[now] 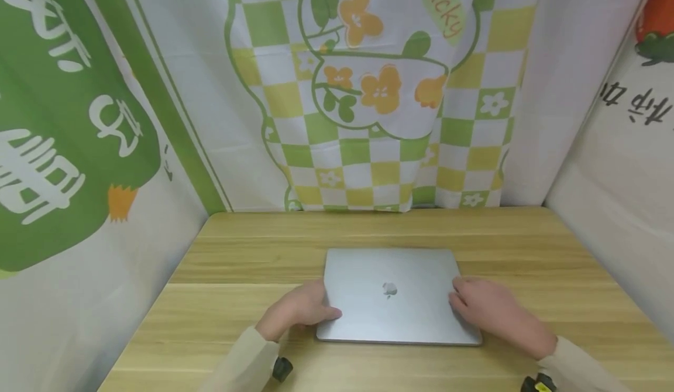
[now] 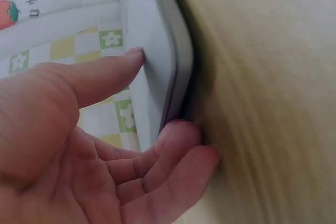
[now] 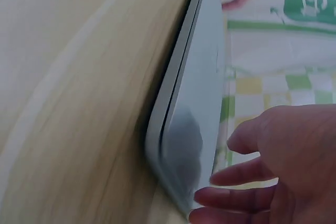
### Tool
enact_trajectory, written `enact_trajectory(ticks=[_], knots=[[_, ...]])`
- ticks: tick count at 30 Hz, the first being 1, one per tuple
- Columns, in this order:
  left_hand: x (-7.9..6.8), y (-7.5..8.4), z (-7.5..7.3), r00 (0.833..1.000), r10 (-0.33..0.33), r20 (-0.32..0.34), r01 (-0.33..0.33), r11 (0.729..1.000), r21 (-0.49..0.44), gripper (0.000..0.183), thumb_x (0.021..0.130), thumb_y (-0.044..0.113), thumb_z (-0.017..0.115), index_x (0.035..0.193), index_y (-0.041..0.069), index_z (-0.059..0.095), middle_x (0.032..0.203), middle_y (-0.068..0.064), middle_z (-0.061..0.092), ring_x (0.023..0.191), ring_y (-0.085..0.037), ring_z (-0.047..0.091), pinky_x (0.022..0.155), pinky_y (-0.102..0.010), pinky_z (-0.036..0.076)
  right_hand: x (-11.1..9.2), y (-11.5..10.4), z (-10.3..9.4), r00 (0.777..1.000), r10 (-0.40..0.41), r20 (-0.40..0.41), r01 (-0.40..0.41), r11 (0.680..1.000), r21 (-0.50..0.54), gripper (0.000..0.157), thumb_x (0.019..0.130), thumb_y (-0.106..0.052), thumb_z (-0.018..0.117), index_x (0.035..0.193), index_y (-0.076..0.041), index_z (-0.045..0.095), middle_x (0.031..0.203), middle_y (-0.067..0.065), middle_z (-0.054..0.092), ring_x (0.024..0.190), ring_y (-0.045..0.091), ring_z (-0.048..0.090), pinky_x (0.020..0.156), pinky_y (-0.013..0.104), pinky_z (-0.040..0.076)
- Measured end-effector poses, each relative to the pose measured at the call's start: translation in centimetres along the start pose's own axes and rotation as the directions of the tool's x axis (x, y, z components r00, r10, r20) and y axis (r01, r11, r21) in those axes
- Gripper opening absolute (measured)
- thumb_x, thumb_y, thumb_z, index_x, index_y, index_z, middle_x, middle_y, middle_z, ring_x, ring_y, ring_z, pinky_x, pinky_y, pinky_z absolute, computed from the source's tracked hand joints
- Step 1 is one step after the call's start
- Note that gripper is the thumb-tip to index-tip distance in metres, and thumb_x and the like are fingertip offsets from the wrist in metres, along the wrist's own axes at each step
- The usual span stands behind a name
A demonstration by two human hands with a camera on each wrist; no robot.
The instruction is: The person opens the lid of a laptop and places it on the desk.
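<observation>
A closed silver laptop (image 1: 363,284) with an apple logo lies on the wooden table (image 1: 253,251). At its left edge my left hand (image 1: 301,305) holds it, thumb on the lid and fingers curled at the lower rim. The left wrist view shows that thumb tip against the lid and fingertips (image 2: 181,135) under the corner. My right hand (image 1: 487,305) is at the laptop's right edge. In the right wrist view its fingers (image 3: 231,198) reach loosely to the side of the laptop, with the thumb (image 3: 247,135) apart from the lid.
A checked green, yellow and white curtain (image 1: 379,169) hangs behind the table's back edge. Printed cloth also lines the left side (image 1: 174,228) and the right side (image 1: 621,193). Small dark devices sit on the left wrist (image 1: 282,368) and the right wrist (image 1: 538,382).
</observation>
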State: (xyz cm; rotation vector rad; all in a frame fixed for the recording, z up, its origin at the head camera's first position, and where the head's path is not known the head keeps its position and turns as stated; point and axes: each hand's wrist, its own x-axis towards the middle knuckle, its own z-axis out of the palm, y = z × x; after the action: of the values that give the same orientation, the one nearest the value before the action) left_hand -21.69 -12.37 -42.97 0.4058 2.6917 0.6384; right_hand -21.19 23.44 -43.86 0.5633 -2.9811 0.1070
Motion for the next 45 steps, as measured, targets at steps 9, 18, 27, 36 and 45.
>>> enact_trajectory(ticks=[9,18,27,36,45], knots=[[-1.5,-0.1,0.3,0.998,0.057,-0.041,-0.051,0.991,0.127,0.071,0.085,0.046,0.061,0.119,-0.015,0.047,0.075,-0.009,0.059,0.059,-0.014,0.05,0.053,-0.029,0.045,0.9,-4.2,-0.1,0.965,-0.247,-0.085,0.245,0.969,-0.034,0.018,0.089,-0.032,0.057,0.088,-0.016,0.064,0.073,-0.008,0.051,0.062,0.006,0.043,0.052,0.024,0.042],[-2.4,-0.1,0.8,0.99,0.067,-0.124,-0.022,0.944,0.329,0.068,0.084,0.053,0.059,0.117,-0.006,0.055,0.099,-0.018,0.057,0.088,-0.028,0.053,0.067,-0.044,0.05,1.2,-6.1,1.1,0.896,-0.424,-0.133,0.426,0.905,-0.009,0.032,0.092,-0.033,0.054,0.116,-0.013,0.059,0.1,0.0,0.059,0.091,0.014,0.056,0.076,0.034,0.051],[-2.3,-1.1,1.0,0.976,0.173,-0.132,-0.107,0.91,0.4,0.071,0.086,0.056,0.053,0.121,-0.006,0.052,0.099,-0.016,0.054,0.09,-0.026,0.048,0.07,-0.039,0.047,1.5,-7.1,1.6,0.826,-0.549,-0.125,0.546,0.836,-0.058,0.04,0.094,-0.039,0.049,0.124,-0.013,0.053,0.117,0.003,0.059,0.108,0.019,0.055,0.092,0.037,0.048],[-1.8,-2.7,1.1,0.954,0.275,-0.119,-0.204,0.886,0.417,0.071,0.09,0.054,0.047,0.127,-0.006,0.047,0.125,-0.022,0.048,0.12,-0.036,0.042,0.095,-0.051,0.043,2.2,-7.3,2.0,0.719,-0.69,-0.082,0.669,0.719,-0.188,0.046,0.094,-0.044,0.046,0.129,-0.014,0.05,0.128,0.009,0.053,0.121,0.025,0.048,0.098,0.04,0.044],[-1.6,-3.8,1.4,0.941,0.329,-0.077,-0.271,0.87,0.412,0.089,0.088,0.067,0.034,0.137,-0.007,0.035,0.14,-0.029,0.035,0.132,-0.045,0.027,0.107,-0.055,0.028,1.9,-7.6,2.8,0.667,-0.745,-0.025,0.718,0.652,-0.243,0.055,0.095,-0.05,0.037,0.135,-0.013,0.043,0.135,0.011,0.047,0.125,0.028,0.044,0.101,0.044,0.041]])
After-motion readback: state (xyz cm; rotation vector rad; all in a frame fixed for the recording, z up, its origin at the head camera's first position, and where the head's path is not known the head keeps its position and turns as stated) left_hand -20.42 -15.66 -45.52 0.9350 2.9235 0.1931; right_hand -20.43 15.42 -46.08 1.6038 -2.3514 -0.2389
